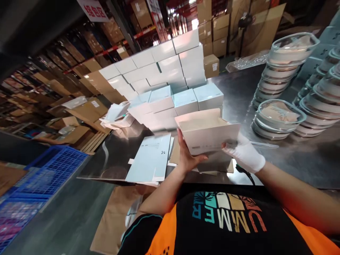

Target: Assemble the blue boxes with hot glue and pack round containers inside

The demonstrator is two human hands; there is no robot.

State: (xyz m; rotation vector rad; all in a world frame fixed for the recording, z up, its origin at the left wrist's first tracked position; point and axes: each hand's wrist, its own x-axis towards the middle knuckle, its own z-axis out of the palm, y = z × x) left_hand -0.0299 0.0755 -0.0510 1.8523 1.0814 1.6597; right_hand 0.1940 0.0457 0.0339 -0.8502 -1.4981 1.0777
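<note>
I hold an open, pale cardboard box [209, 132] in front of my chest, its lid flap standing up at the back. My bare left hand [187, 156] grips its lower left side. My right hand [244, 154], in a white glove, grips its right side. The box hangs just above the steel table [292, 156]. Flat unfolded box blanks [151, 157] lie on the table to the left of my hands.
A stack of closed white and pale blue boxes [170, 78] rises behind. Stacks of glass bowls with lids [281, 117] stand at the right. A blue plastic crate [39, 177] sits at the lower left. Brown cartons and warehouse shelving fill the background.
</note>
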